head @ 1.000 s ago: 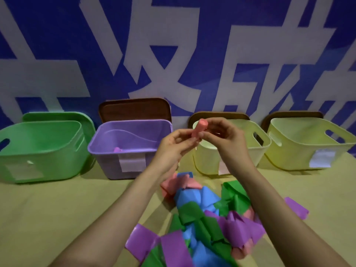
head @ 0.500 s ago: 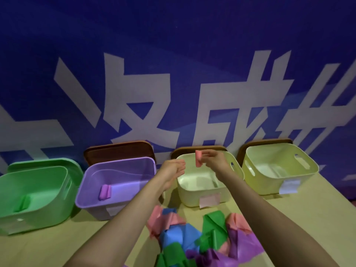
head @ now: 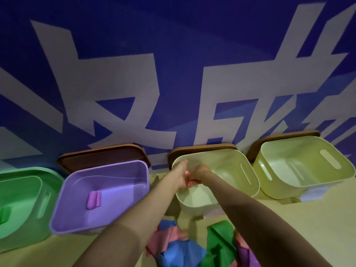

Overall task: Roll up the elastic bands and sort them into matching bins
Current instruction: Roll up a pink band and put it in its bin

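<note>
Both of my hands reach into the cream bin point(head: 250, 176), the third from the left. My left hand point(head: 180, 175) and my right hand point(head: 200, 173) pinch a rolled pink elastic band point(head: 189, 180) between them, low inside the bin's near left corner. A rolled purple band point(head: 93, 199) lies in the purple bin point(head: 100, 228). A rolled green band point(head: 4, 215) lies in the green bin point(head: 25, 239). Unrolled pink, blue, green and purple bands point(head: 192, 247) sit in a pile on the table below my arms.
A second yellow-cream bin point(head: 308, 191) stands at the far right with nothing visible in it. Brown lids point(head: 102, 155) lean against the blue wall behind the bins. The tan table point(head: 308, 228) extends to the right of the pile.
My hands have dropped from above the cream bin's rim down into it with the pink roll. My head has moved closer and tilted, so the bins look larger.
</note>
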`<action>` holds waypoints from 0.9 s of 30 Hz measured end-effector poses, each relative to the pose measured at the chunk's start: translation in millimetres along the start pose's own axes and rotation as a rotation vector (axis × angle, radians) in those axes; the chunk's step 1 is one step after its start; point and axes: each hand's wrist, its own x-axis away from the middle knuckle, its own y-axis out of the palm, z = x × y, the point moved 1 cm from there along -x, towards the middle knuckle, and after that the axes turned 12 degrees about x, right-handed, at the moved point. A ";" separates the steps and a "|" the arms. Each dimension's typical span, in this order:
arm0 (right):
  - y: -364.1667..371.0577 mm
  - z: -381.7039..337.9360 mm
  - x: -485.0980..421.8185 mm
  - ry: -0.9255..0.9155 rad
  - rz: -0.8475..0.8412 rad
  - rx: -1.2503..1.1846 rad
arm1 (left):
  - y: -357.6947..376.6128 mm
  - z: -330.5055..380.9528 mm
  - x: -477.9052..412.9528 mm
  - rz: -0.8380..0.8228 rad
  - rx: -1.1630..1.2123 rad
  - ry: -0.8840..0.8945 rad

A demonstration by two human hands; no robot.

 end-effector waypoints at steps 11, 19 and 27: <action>13.5 4.1 -15.9 0.060 0.011 -0.159 | 3.1 -3.5 -28.9 0.167 -0.030 -0.051; 16.6 6.0 -23.3 0.028 0.072 -0.043 | 9.9 -7.7 -36.8 0.180 -0.073 -0.075; 11.9 3.0 -24.9 0.007 -0.090 -0.047 | -0.3 -9.1 -49.6 0.175 -0.070 -0.108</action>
